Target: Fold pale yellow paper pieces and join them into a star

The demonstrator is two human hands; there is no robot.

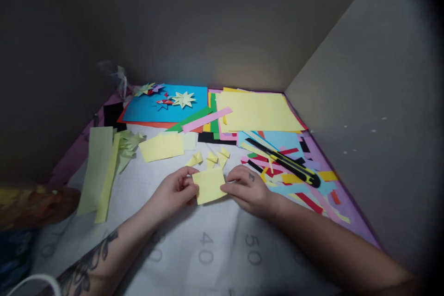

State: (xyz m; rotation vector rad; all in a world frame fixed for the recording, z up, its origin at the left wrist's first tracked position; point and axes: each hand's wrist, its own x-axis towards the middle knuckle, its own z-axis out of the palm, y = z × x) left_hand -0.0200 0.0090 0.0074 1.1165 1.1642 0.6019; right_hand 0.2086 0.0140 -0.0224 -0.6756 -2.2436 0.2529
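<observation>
A small rectangle of yellow paper (210, 186) is held up between my two hands, just above the white sheet on the table. My left hand (180, 187) pinches its left edge with thumb and fingers. At its right edge, my right hand (250, 192) grips it the same way. Right behind the paper lie several small folded yellow pieces (212, 159). Farther back on the left are larger yellow rectangles (161, 147). Whether the held paper has a fold cannot be made out.
A box cutter (284, 162) lies on coloured paper scraps (312, 199) at the right. Yellow sheets (260, 111) are stacked at the back, beside a blue sheet (145, 110) bearing folded paper stars (183, 99). Pale green strips (95, 171) lie left. Grey walls (364, 115) stand behind and right.
</observation>
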